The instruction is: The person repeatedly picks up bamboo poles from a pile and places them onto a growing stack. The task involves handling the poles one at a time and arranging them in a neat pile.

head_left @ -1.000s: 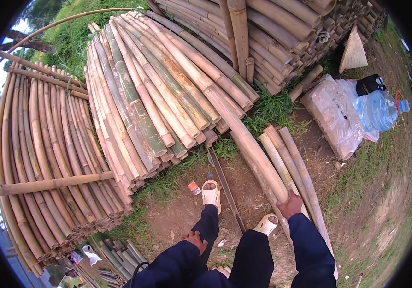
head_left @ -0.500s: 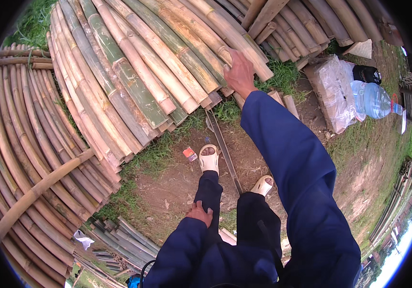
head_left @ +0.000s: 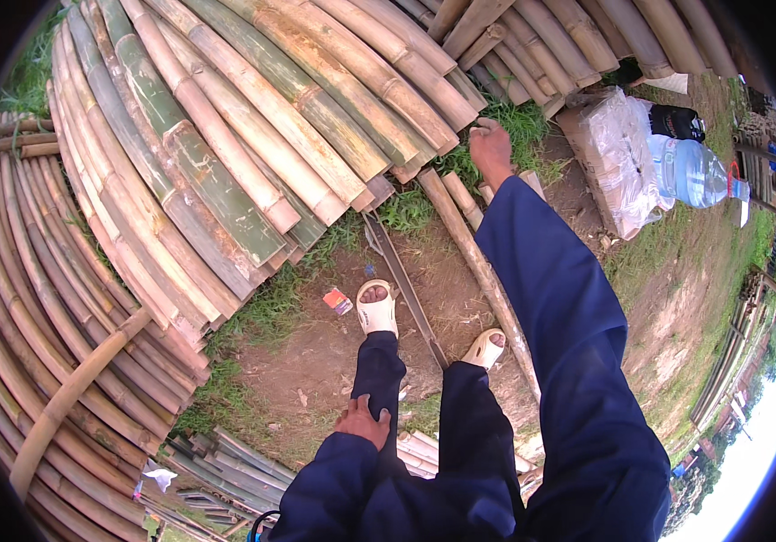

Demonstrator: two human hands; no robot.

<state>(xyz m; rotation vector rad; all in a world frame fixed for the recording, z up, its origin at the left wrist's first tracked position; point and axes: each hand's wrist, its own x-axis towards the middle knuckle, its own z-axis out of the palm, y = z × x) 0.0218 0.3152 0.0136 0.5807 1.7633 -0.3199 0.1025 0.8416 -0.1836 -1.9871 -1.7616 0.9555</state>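
Observation:
My right hand (head_left: 489, 149) is reached forward at the right end of a stack of split and round bamboo poles (head_left: 252, 117). Its fingers are curled beside the pole ends, over grass; what they hold, if anything, is hidden. My left hand (head_left: 364, 423) lies on my left trouser leg near the knee, fingers apart, with nothing in it. Between my feet a long thin dark strip (head_left: 409, 289) runs back toward the stack. To its right, a bamboo pole (head_left: 474, 262) lies on the ground, partly under my right sleeve.
More bamboo (head_left: 22, 289) is stacked at the left, held by a cross pole (head_left: 72, 397). At the right lie a plastic-wrapped bundle (head_left: 605, 163) and a clear water bottle (head_left: 691, 172). A small red packet (head_left: 337, 301) is by my left sandal (head_left: 375, 309).
My right hand has come off the top of a bamboo pole and moved right and down beside the pole ends. The pole on the ground is now more exposed. My left hand stays on my leg.

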